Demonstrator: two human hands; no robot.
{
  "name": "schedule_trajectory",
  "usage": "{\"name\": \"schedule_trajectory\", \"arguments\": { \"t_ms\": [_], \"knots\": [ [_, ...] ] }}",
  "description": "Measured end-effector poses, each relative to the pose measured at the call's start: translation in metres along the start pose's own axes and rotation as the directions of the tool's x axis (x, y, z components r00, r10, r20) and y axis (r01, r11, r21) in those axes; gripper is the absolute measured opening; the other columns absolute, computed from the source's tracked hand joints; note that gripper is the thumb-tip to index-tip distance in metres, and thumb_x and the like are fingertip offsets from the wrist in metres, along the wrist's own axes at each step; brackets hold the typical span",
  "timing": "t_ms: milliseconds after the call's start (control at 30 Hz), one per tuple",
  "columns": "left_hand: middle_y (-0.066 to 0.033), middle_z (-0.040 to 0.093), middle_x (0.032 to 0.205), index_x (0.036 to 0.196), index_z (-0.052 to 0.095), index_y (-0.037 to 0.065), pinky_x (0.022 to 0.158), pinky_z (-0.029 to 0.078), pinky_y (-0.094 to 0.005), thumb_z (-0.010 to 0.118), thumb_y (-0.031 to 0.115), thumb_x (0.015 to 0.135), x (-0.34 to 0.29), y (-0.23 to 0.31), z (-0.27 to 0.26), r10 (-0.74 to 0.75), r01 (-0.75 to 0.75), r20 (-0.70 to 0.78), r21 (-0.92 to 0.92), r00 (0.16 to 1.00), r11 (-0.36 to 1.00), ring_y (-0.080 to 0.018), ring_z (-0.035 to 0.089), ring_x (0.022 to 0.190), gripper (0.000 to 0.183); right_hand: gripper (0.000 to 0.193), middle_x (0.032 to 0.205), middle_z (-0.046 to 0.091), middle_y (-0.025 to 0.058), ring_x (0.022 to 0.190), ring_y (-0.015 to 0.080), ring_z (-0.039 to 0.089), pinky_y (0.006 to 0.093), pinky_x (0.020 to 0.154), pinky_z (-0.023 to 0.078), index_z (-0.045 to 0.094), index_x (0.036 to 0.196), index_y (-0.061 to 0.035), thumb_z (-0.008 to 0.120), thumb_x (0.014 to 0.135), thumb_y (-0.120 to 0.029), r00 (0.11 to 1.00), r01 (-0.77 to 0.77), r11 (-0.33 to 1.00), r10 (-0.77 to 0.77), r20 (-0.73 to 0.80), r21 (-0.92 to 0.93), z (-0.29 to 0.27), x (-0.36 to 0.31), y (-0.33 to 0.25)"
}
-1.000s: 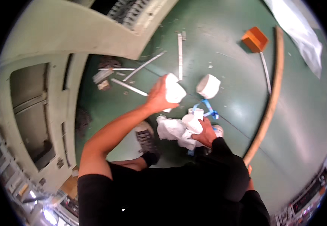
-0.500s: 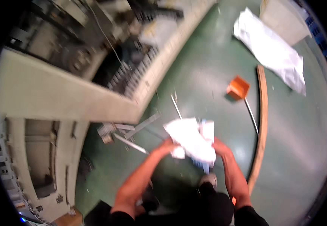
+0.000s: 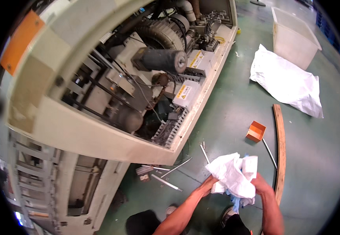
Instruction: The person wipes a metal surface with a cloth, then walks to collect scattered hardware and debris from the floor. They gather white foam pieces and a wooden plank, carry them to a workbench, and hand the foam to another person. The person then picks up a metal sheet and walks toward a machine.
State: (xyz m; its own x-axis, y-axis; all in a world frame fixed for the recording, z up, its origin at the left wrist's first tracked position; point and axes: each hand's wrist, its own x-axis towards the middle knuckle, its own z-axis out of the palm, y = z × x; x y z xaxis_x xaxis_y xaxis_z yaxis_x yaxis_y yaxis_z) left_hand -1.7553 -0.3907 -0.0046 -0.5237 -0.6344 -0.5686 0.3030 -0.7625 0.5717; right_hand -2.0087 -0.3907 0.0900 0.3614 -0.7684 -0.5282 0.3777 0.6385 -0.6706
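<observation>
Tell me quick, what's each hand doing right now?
Left hand: holding the white bundle, left side.
Right hand: holding its right side, partly hidden.

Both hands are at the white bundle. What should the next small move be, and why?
I'd probably draw the left hand and right hand slightly inward to steady the white bundle: a white roll-like piece sits at its upper right edge and blue material shows below it, so something might slip out.
</observation>
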Motion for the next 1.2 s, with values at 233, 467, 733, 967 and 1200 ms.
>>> {"name": "schedule_trajectory", "arguments": {
  "t_ms": [233, 467, 733, 967, 1200],
  "knots": [
    [-0.0079, 0.046, 0.137, 0.143, 0.029, 0.005, 0.103, 0.04, -0.0384, 0.057, 0.028, 0.091, -0.153, 0.079, 0.118, -0.141, 0.124, -0.174, -0.104, 0.975, 0.987, -0.0199, 0.049, 0.123, 0.063, 0.05, 0.111, 0.063, 0.0079, 0.1, 0.0178, 0.061, 0.0327, 0.086, 0.05, 0.057, 0.119, 0.0003, 0.074, 0.074, -0.013, 0.972, -0.197, 0.969, 0.213, 0.103, -0.147, 0.097, -0.122, -0.136],
    [-0.0066, 0.045, 0.136, 0.143, 0.033, 0.007, 0.099, 0.04, -0.0352, 0.056, 0.038, 0.091, -0.362, 0.168, 0.249, -0.2, 0.216, -0.198, 0.061, 0.96, 0.975, -0.0185, 0.048, 0.12, 0.065, 0.059, 0.114, 0.061, 0.0069, 0.099, 0.0198, 0.061, 0.0367, 0.085, 0.051, 0.048, 0.128, -0.002, 0.073, 0.075, -0.014, 0.968, -0.228, 0.974, 0.228, 0.107, -0.012, 0.201, -0.275, -0.146],
    [-0.0091, 0.043, 0.139, 0.145, 0.026, 0.007, 0.102, 0.037, -0.0354, 0.055, 0.048, 0.089, -0.519, 0.168, 0.356, 0.01, -0.003, -0.202, 0.033, 0.979, 0.999, -0.0212, 0.045, 0.124, 0.075, 0.047, 0.118, 0.058, 0.0133, 0.1, 0.0255, 0.062, 0.0387, 0.082, 0.053, 0.041, 0.133, -0.0029, 0.051, 0.091, -0.021, 0.916, -0.389, 0.921, 0.389, 0.095, -0.024, 0.3, -0.405, -0.227],
    [-0.01, 0.031, 0.148, 0.148, 0.02, 0.008, 0.11, 0.024, -0.0367, 0.056, 0.049, 0.089, -0.597, 0.147, 0.435, 0.362, -0.384, -0.352, 0.01, 0.863, 0.923, -0.0228, 0.029, 0.135, 0.08, 0.046, 0.119, 0.059, 0.0137, 0.1, 0.0277, 0.062, 0.0403, 0.081, 0.053, 0.043, 0.134, -0.005, 0.043, 0.095, -0.029, 0.863, -0.377, 0.817, 0.481, 0.155, -0.436, 0.352, -0.441, -0.283],
    [-0.0121, 0.033, 0.146, 0.147, 0.02, 0.006, 0.109, 0.026, -0.0355, 0.057, 0.052, 0.088, -0.704, 0.036, 0.454, 0.509, -0.691, -0.682, 0.007, 0.526, 0.723, -0.0229, 0.031, 0.134, 0.083, 0.046, 0.117, 0.06, 0.0129, 0.096, 0.0266, 0.064, 0.0394, 0.076, 0.055, 0.044, 0.134, -0.0048, 0.045, 0.095, -0.03, 0.703, -0.332, 0.59, 0.675, 0.225, -0.736, 0.46, -0.468, -0.224]
  ]
}}
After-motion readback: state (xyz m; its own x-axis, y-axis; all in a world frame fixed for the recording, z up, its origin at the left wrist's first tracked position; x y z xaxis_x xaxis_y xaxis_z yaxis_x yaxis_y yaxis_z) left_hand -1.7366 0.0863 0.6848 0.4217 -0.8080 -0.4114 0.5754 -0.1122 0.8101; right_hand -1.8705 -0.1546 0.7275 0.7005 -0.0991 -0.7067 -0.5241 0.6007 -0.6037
